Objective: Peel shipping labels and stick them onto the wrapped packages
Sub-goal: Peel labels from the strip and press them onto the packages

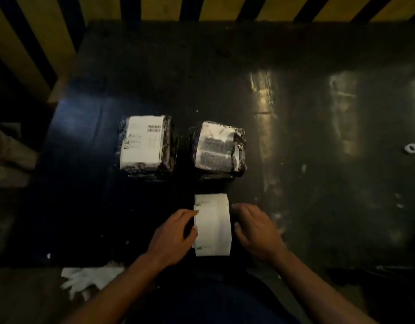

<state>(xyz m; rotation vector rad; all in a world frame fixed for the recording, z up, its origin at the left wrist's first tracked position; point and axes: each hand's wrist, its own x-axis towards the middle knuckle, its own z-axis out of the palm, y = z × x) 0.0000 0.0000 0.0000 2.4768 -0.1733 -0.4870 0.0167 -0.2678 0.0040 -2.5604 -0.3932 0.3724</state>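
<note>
No txt legible anywhere; frame is dim and blurred.

Left wrapped package (146, 146): white shipping label (142, 142) on top w/ a dark barcode-like block at its upper right, faint print lines and small dark marks at its left edge. None can be read.

Right wrapped package (219, 148): white sheet (214, 147) under the wrap, dense rows of dark print, too blurred to make out.

Label strip (212, 224) on the worktop (318, 183), between the hands: small dark logo-like marks at its left edge, near top and bottom, w/ faint lines beside them. No words, nos. or brand can be made out.
</note>
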